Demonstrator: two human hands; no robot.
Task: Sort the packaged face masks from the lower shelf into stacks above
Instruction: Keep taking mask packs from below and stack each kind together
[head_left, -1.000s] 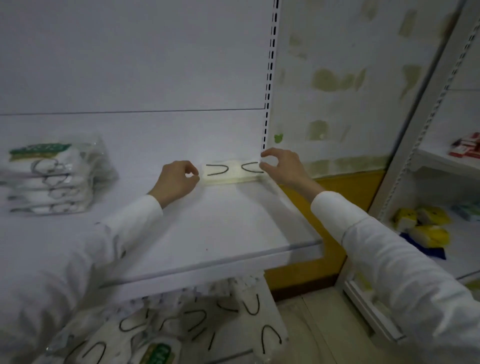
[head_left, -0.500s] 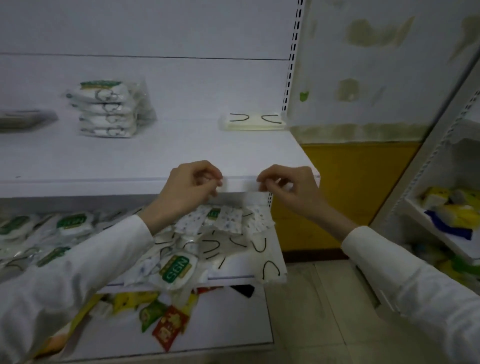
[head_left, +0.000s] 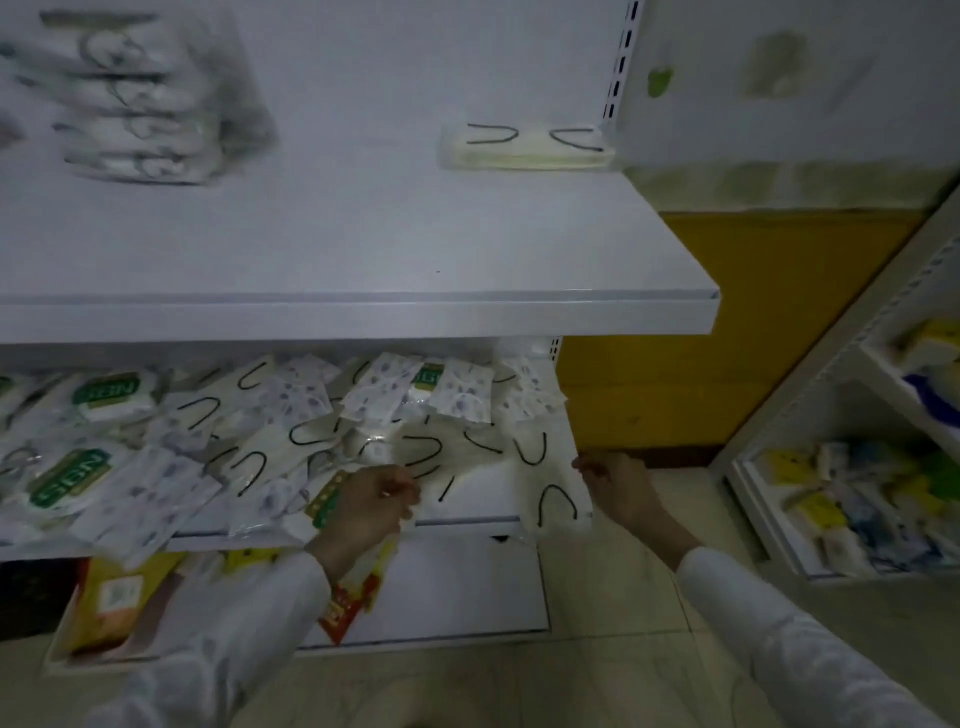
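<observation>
The white upper shelf (head_left: 363, 312) spanned most of the view, its front lip running from the left edge to the right corner. Beneath it, the lower shelf (head_left: 467, 512) carried a loose heap of packaged masks (head_left: 291, 415): plain white ones with black ear loops, speckled ones, and green-labelled ones towards the left. Under that, the bottom shelf (head_left: 467, 582) held yellow and red packets (head_left: 119, 597) on its left side. A second rack (head_left: 810, 519) of mixed packets stood to the right.

At the far left of the upper shelf sat a blurred stack of green-labelled masks (head_left: 140, 104). Well apart from it, in the far right corner against the upright, lay a low stack of black-looped masks (head_left: 524, 148).

Both white-sleeved arms reached to the near edge of the lower shelf. The left hand (head_left: 369, 501) had its fingers curled, the tips at a clear-wrapped pack (head_left: 488, 478). The right hand (head_left: 618, 486) was curled too, its fingertips touching the right edge of the packs near the shelf's right end. I cannot tell whether either hand was actually pinching a pack.
</observation>
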